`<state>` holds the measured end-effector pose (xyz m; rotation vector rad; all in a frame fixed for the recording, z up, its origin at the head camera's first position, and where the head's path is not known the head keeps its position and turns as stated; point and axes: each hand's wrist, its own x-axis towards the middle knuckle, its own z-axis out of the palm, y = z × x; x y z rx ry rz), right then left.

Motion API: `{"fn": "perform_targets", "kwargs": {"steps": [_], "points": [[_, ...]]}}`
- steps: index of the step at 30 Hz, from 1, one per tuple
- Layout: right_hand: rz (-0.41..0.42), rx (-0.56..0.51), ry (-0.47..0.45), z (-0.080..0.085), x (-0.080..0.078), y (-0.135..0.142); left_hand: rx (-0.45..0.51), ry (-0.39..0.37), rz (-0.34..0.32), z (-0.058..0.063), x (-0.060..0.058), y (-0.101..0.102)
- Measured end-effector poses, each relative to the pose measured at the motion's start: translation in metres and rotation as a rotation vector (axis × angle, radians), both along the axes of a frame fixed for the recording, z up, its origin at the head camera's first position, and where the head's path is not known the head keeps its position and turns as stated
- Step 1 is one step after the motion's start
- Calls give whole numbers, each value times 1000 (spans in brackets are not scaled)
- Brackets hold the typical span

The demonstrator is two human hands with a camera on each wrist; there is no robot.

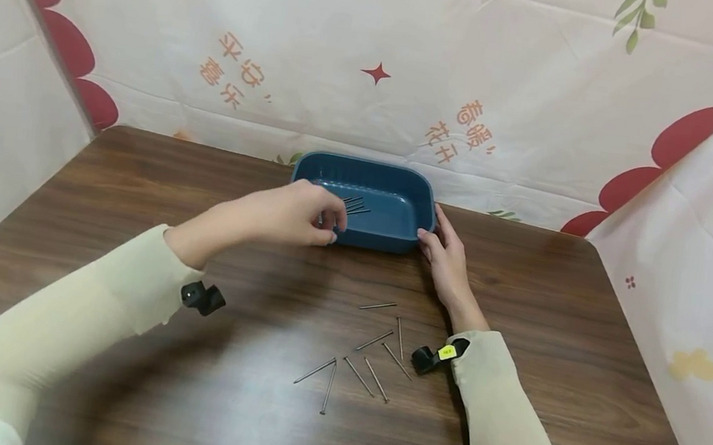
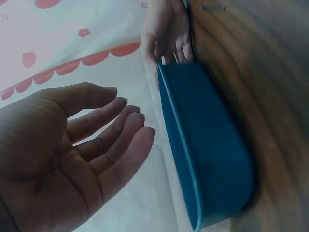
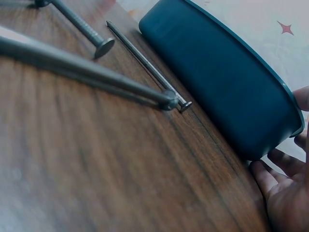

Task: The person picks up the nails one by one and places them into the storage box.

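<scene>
Gripping tray (image 1: 387, 243) on table (image 1: 230, 385) at right end with right hand (image 1: 448, 260), probably for steadiness. Hovering above near rim with left hand (image 1: 294, 212), with empty, loosely bent fingers, and with loose nails (image 1: 374, 340) in easy reach

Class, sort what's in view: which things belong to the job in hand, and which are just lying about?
Likely in the job:
blue tray, gripped by the right hand
empty left hand, by the tray
nails inside the tray
loose nails on the tabletop

Just around:
printed cloth
black wrist devices
</scene>
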<state>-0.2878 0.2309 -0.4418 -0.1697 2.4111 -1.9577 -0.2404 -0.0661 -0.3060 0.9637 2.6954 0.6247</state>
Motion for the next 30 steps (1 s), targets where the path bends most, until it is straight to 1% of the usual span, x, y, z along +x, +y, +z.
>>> {"fn": "perform_targets", "kwargs": {"steps": [3, 8, 11, 14, 18, 21, 25, 30], "points": [[-1, -6, 1, 1, 0, 1, 37, -32, -5, -9, 7, 1], [-3, -2, 3, 2, 2, 4, 91, -107, -30, -29, 10, 9], [-1, -4, 4, 2, 2, 5, 100, -148, -59, -41, 9, 19], [-1, -8, 5, 2, 3, 6, 101, -183, -83, -52, 5, 30], [-4, -8, 1, 2, 3, 5, 108, -221, -102, -64, -2, 44], [-2, -12, -3, 1, 2, 4, 113, -242, -104, -70, -6, 53], [-2, -12, 0, 1, 2, 2, 103, -247, -109, -74, -8, 67], [2, -1, 5, 1, 1, -1, 46, -230, -105, -76, -8, 83]]}}
